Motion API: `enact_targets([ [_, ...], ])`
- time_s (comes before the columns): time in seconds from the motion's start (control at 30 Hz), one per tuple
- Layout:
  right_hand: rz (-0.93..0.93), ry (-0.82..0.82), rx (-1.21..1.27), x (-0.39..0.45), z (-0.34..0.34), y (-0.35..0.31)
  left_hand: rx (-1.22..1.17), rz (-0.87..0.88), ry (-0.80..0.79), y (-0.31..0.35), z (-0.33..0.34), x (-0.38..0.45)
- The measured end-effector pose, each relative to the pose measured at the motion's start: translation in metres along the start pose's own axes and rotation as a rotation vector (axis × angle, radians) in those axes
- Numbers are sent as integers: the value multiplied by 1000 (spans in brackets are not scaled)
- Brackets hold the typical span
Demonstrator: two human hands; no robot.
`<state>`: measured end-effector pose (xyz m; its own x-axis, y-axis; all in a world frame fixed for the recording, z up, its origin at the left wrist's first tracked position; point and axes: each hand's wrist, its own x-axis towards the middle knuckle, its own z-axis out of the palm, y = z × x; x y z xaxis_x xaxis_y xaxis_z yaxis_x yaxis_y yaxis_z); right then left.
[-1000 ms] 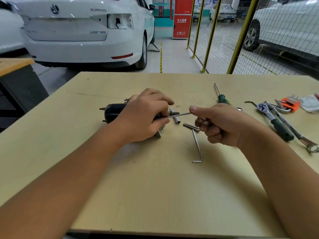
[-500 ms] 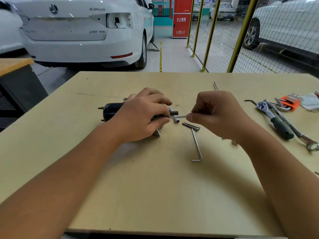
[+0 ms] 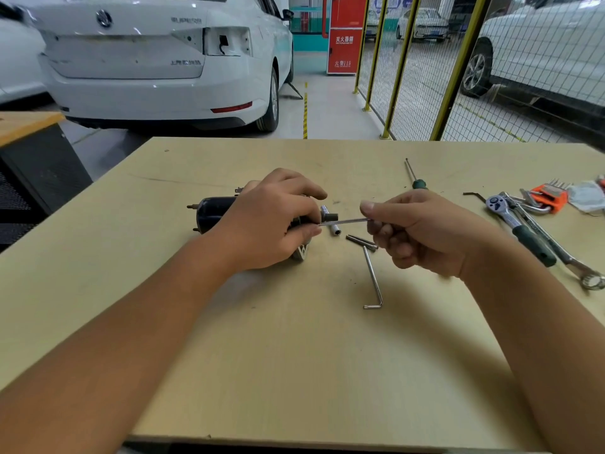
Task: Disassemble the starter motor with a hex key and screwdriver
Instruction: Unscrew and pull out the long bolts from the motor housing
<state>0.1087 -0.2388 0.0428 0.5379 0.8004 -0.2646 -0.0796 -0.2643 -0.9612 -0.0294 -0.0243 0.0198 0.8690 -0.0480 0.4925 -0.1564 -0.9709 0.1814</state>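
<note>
Two hands, left (image 3: 271, 224) and right (image 3: 422, 234); one starter motor (image 3: 212, 213); two loose hex keys (image 3: 373, 280) (image 3: 343, 221); one screwdriver (image 3: 414, 176); one ratchet (image 3: 520, 227); one small socket (image 3: 330, 224) on the bench.

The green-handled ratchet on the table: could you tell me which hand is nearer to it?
Right. The right hand, pinching a thin rod, is just left of the ratchet; the left hand grips the starter motor farther away.

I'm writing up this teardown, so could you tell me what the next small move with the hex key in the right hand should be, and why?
Probably another turn of the hex key. The right hand pinches its free end while its tip sits at the end of the starter motor, which the left hand holds on the table. The fastener itself is hidden, so I cannot tell how loose it is.
</note>
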Motion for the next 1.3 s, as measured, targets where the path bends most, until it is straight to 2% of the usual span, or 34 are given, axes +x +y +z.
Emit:
enact_targets([
  [0.1,-122,-24,-125,-3,-2,2,-28,-12,0,-2,0,0],
  [0.23,-431,169,-722,0,2,5,-25,-14,-12,-3,-1,-2],
  [0.3,-496,235,-826,5,3,7,-23,-12,-12,-2,0,-2],
  [0.4,-429,265,-727,7,4,9,-28,-16,1,-2,1,-1],
  [0.5,-127,241,-385,7,8,6,-41,-29,4,-4,-1,1],
  [0.57,-9,217,-240,8,12,6,-45,-25,8,-4,-1,1],
  [0.73,164,186,-235,7,12,3,-50,-24,16,-3,0,1],
  [0.97,229,118,-75,6,10,4,-53,-7,15,-6,2,1],
  [1.07,215,105,-17,9,9,7,-47,-14,15,-7,3,0],
  [1.13,136,87,34,10,8,9,-44,-9,12,-7,2,0],
  [1.2,-35,84,-32,9,7,9,-48,-7,6,-8,2,0],
  [1.3,-371,163,-373,5,6,9,-50,-8,-13,-8,2,-1],
])
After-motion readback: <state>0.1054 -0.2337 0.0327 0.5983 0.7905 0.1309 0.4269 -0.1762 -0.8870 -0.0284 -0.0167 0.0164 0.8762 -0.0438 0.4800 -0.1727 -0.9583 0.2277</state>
